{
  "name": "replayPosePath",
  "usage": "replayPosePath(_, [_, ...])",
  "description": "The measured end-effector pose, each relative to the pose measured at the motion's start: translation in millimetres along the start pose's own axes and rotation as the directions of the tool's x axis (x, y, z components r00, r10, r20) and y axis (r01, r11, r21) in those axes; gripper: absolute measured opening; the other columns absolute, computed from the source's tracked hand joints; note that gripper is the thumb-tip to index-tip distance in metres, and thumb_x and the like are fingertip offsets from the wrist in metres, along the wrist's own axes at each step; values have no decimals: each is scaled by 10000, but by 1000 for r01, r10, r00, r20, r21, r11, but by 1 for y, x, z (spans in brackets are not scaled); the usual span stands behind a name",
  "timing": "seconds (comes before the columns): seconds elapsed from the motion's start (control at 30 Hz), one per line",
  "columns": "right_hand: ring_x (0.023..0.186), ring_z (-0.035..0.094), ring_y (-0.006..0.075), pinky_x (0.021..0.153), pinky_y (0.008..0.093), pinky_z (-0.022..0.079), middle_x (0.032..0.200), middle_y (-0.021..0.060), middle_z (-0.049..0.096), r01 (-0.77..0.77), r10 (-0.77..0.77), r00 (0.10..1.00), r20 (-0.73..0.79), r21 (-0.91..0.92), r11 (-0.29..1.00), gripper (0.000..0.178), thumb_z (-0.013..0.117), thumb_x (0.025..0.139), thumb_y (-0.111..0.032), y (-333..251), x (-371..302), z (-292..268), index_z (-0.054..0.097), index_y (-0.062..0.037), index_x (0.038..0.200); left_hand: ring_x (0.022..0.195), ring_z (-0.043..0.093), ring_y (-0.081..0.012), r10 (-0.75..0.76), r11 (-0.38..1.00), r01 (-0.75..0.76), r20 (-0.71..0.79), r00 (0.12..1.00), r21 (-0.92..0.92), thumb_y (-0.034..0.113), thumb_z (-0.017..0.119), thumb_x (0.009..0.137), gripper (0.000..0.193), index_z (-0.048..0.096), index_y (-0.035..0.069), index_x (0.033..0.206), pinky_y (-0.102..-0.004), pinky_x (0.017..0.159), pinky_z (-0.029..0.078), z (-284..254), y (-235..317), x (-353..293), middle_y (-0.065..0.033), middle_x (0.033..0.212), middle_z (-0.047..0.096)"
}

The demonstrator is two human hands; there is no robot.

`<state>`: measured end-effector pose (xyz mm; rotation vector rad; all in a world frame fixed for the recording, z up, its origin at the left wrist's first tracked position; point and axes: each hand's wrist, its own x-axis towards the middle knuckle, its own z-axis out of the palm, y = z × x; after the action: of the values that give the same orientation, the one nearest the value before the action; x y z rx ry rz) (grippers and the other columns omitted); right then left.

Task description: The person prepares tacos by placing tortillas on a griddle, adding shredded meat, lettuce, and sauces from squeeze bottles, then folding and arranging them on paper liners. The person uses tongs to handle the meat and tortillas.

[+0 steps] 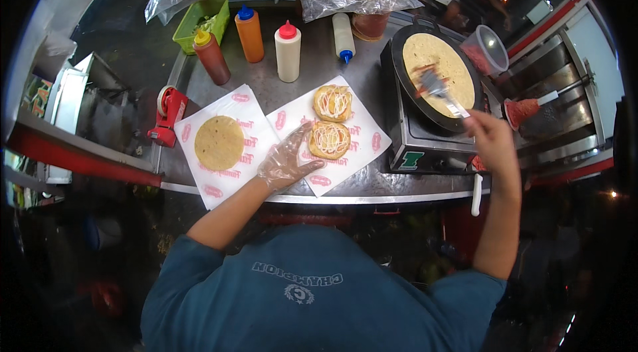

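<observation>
The large flatbread (444,56) lies flat on the round black griddle (397,89), with a reddish-brown smear near its middle. It looks thin, light and floppy, likely hot and easy to tear, so the safest hold would be a blade slid well under its rim rather than a pinch at the edge. The spatula (435,84) over it should be light and fairly stiff, best held by its handle; its head is blurred, so its exact shape is hard to tell.

The two sauce-striped bun halves (330,140) sit one beyond the other on printed paper (364,141). They look soft and easily crushed — the white-laced tops probably slippery — and are better taken by their bare sides. The small round flatbread (219,143) on the neighbouring sheet seems thin and pliable, suited to a flat lift from below.

The right hand (490,136), bare, is curled firmly around the spatula's handle. The left hand (287,162), in a clear plastic glove, is spread wide and holds nothing aloft — its fingers rest beside the nearer half and its thumb reaches along the paper below; whether the fingertips press the bun is unclear
</observation>
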<state>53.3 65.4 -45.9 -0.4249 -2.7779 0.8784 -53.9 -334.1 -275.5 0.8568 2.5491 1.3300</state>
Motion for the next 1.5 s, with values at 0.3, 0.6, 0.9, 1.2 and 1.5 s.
replayPosePath(0.3, [672,612,94,625,294,503,771,58,719,-91,82,991,108,88,992,286,723,1009,-185,-26,-36,63,756,0,1225,1464,465,-250,-229,566,-612,-818,527,-552,142,710,1000,727,324,6,1601,-360,1188,423,-93,-163,68,-167,1569,468])
replayPosePath(0.6, [659,569,80,621,288,477,747,-10,651,-123,133,970,-202,63,990,247,690,1013,-156,25,9,-51,775,11,1174,1383,574,-399,-477,879,414,-430,766,-236,533,764,920,961,341,40,1628,-440,1141,442,-135,-220,154,-251,1558,527])
replayPosePath(0.9, [736,719,235,710,365,546,837,190,748,160,-158,987,36,-67,985,275,703,999,-214,3,50,9,774,0,1157,1450,508,-407,-444,820,488,-203,872,300,432,733,970,894,288,58,1649,-452,1189,424,-94,-156,173,-242,1597,486])
replayPosePath(1.2, [816,748,378,784,446,581,929,248,757,284,-89,815,572,-261,923,281,692,968,-251,-84,103,153,796,-17,1082,1342,624,-246,-171,925,66,-257,951,-374,200,663,1028,519,516,65,1508,-347,1096,513,-156,-273,151,-165,1455,643])
replayPosePath(1.5, [855,707,469,792,515,564,885,254,734,254,51,856,514,-505,825,305,692,972,-312,-118,89,121,803,-31,935,1186,693,-394,-255,743,461,-431,865,485,318,505,1052,383,724,102,1281,-485,1006,543,-278,-207,249,-203,1310,715])
